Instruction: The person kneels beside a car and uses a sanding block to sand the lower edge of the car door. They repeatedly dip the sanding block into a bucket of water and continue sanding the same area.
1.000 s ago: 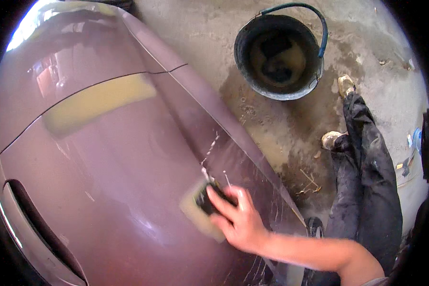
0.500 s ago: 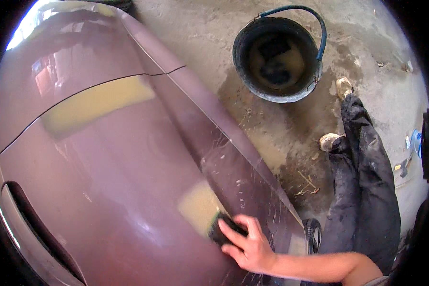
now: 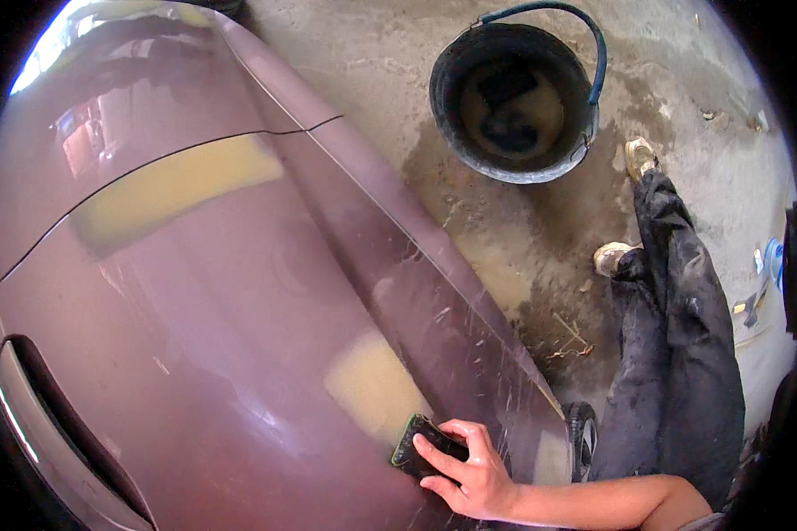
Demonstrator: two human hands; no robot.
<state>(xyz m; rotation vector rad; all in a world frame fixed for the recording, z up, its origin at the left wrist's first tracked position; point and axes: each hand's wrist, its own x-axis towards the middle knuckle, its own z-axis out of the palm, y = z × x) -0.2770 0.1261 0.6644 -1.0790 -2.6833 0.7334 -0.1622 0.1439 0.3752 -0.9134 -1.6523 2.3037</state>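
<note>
My right hand [image 3: 476, 480] is closed round a black sanding block [image 3: 413, 448] with a thin green edge. The block lies on the purple-brown car body panel [image 3: 230, 336], at the lower end of a yellowish patch [image 3: 372, 380] and partly over its edge. My fingers press on the block's top and side, and the forearm comes in from the lower right. My left hand does not show in the picture.
A longer yellowish patch [image 3: 177, 195] lies along a panel seam farther off. A dark bucket [image 3: 514, 173] with murky water and black objects inside stands on the wet concrete floor [image 3: 372, 53]. Black-trousered legs [image 3: 673, 354] are at right, near a wheel [image 3: 581, 442].
My right hand has slid the sanding block slightly down and to the right, uncovering more of the yellowish patch. The whole view has shifted slightly.
</note>
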